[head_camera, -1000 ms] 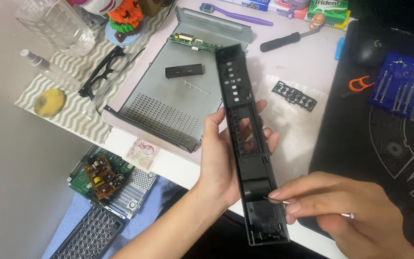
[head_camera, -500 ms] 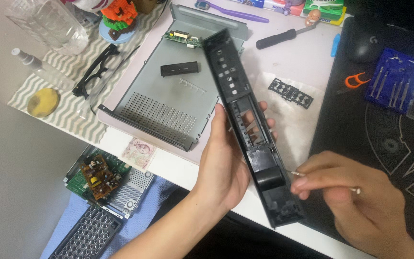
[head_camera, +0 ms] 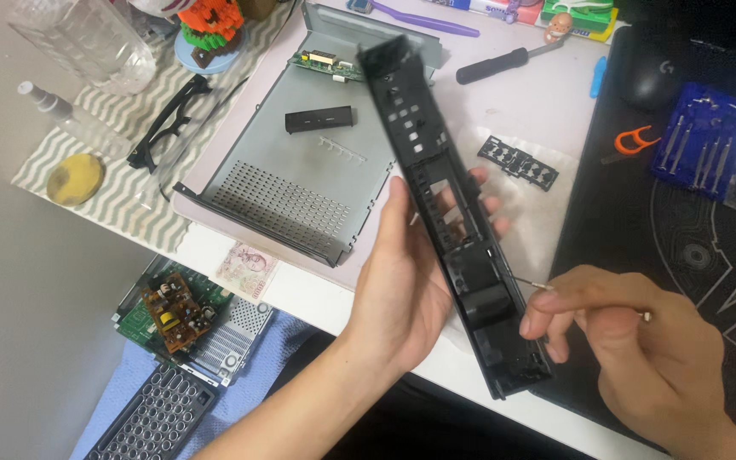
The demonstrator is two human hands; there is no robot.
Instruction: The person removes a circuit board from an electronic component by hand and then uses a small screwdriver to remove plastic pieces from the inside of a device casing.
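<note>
- The left hand [head_camera: 406, 281] is gripping a long black plastic front panel with rows of cut-out slots [head_camera: 449, 213], thumb on the near edge and fingers wrapped round the far side, holding it tilted above the white desk [head_camera: 513, 102]
- The right hand [head_camera: 632, 341], at about four o'clock from the panel's middle, is pinching a thin silver metal tool [head_camera: 528, 283] between clenched fingertips, its tip touching the panel's right edge
- If that tip is levering hard, I'd say it could skid off and jab the left fingers behind the slots
- The panel is being held near its middle only; twisting could crack the thin bars
- The grey perforated metal chassis tray [head_camera: 291, 187] is lying at ten o'clock, and the small black slotted plastic strip [head_camera: 518, 162] at one o'clock; a dropped panel could knock either
</note>
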